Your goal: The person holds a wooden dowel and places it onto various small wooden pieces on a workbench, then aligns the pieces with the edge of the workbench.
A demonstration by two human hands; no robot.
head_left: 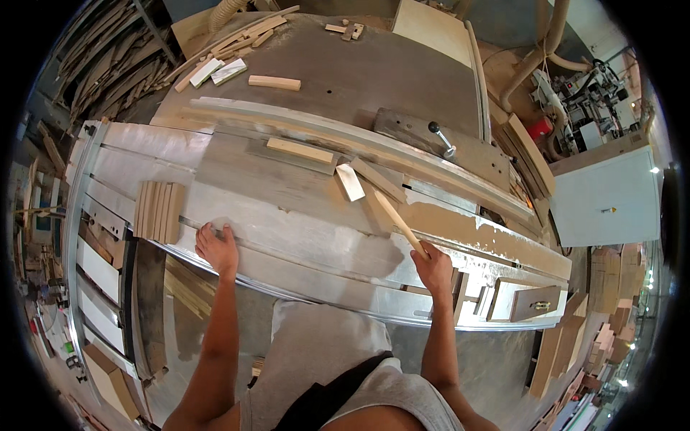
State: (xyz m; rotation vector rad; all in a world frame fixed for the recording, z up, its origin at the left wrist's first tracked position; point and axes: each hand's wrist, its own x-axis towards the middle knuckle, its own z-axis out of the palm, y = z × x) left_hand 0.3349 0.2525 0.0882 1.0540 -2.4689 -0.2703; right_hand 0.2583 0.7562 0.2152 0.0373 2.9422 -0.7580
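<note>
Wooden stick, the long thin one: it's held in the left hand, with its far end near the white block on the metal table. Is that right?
Not quite: the head view shows the wooden stick held in the right hand, not the left hand. Its far end is indeed near the white block on the metal table.
</note>
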